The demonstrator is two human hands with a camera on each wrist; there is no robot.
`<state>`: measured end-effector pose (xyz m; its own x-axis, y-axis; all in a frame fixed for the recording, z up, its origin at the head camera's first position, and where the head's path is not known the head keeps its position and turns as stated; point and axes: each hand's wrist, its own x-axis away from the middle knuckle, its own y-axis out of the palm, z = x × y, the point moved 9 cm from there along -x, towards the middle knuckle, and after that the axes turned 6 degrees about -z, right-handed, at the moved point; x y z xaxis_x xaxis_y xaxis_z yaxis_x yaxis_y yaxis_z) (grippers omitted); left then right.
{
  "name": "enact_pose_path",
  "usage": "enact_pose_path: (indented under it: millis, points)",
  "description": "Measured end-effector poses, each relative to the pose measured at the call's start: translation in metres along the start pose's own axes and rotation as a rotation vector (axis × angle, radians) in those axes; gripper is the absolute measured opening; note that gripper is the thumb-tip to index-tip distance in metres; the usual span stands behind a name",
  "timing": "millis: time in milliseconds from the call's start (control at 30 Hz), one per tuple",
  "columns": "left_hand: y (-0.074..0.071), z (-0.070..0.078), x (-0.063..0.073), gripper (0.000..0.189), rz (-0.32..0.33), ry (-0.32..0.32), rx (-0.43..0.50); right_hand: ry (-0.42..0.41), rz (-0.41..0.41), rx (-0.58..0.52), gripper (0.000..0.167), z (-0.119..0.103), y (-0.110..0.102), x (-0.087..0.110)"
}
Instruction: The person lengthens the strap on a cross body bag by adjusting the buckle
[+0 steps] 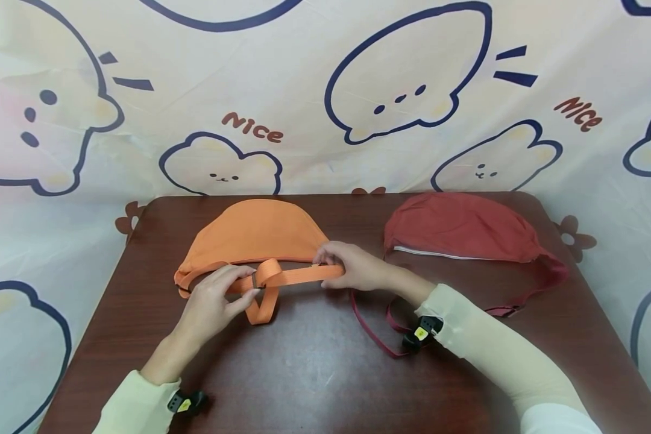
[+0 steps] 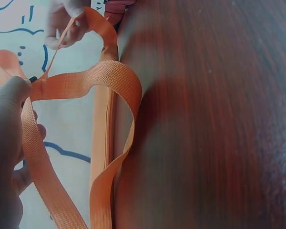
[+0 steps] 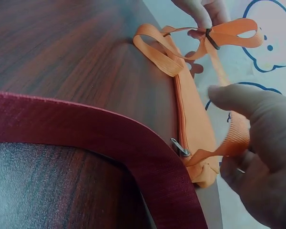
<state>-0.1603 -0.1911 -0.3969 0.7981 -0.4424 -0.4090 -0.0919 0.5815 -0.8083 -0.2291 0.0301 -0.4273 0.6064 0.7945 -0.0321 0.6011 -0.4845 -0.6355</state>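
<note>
An orange waist bag (image 1: 263,232) lies at the back left of the dark wooden table, its strap raised in front of it. My left hand (image 1: 211,301) pinches the orange strap at its dark slider (image 3: 212,39), between thumb and fingers. From this slider one loop of webbing stands up and another hangs down toward the table. Near the bag's right end, my right hand (image 1: 358,268) holds the strap (image 1: 304,276) between thumb and curled fingers. A metal zip pull (image 3: 180,147) shows on the bag close to that hand.
At the back right lies a red waist bag (image 1: 461,229) with a pale zip. Its dark red strap (image 3: 86,124) trails over the table (image 1: 304,374), partly under my right forearm. A printed cloth (image 1: 314,72) hangs behind and around the table.
</note>
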Motion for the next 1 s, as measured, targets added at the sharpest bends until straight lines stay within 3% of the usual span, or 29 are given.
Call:
enact_pose_path:
  millis: [167, 300, 767, 1000]
  points:
    - [-0.001, -0.001, 0.001, 0.041, 0.018, -0.007, -0.015, -0.062, 0.097, 0.012, 0.033, -0.003, -0.008, 0.001]
    - [-0.002, 0.0, 0.001, 0.042, 0.029, -0.012, -0.021, -0.057, 0.128, -0.001, 0.031, -0.001, -0.01, 0.003]
    - [-0.006, -0.003, 0.002, 0.04, 0.036, -0.033, -0.031, 0.095, 0.156, -0.023, 0.028, 0.021, -0.024, 0.017]
    - [-0.009, -0.006, 0.005, 0.044, 0.044, -0.05, -0.041, 0.216, 0.155, -0.026, 0.026, 0.039, -0.039, 0.028]
